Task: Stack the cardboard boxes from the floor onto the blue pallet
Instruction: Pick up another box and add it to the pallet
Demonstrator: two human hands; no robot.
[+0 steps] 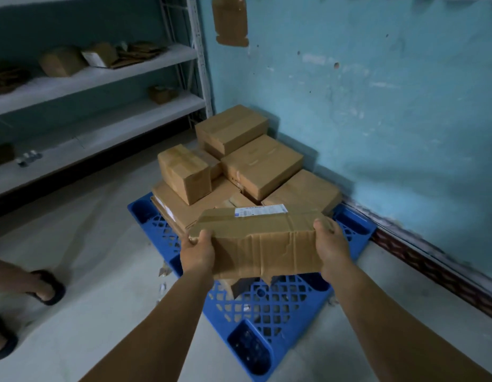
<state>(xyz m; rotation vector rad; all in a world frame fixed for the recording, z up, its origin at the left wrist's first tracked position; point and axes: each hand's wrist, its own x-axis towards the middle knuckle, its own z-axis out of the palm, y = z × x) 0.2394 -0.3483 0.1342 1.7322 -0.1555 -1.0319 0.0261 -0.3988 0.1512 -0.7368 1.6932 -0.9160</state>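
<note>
Both forearms reached forward from the bottom of the view. The left hand [197, 250] gripped the left end of a worn cardboard box [260, 244], thumb on top, and the right hand [330, 244] gripped its right end the same way. The box was held level in the air above the front half of the blue pallet [266, 307], its tape wrinkled and its lower edge torn, with a white label [260, 210] on the far top edge.

The pallet lay on the pale floor [101, 257], turned so one corner pointed toward the viewer. Just behind the held box, a pile of cardboard boxes [239, 166] covered the far part of the pallet: flat ones below, a smaller box [185, 172] upright on the left, and two stacked higher toward the back.

At the left edge, another person's feet in dark sandals [49, 286] stood on the floor. Beyond the pile rose a scuffed blue wall [377, 92], and to the left a white shelf [95, 75] held a few blurred brown items.
</note>
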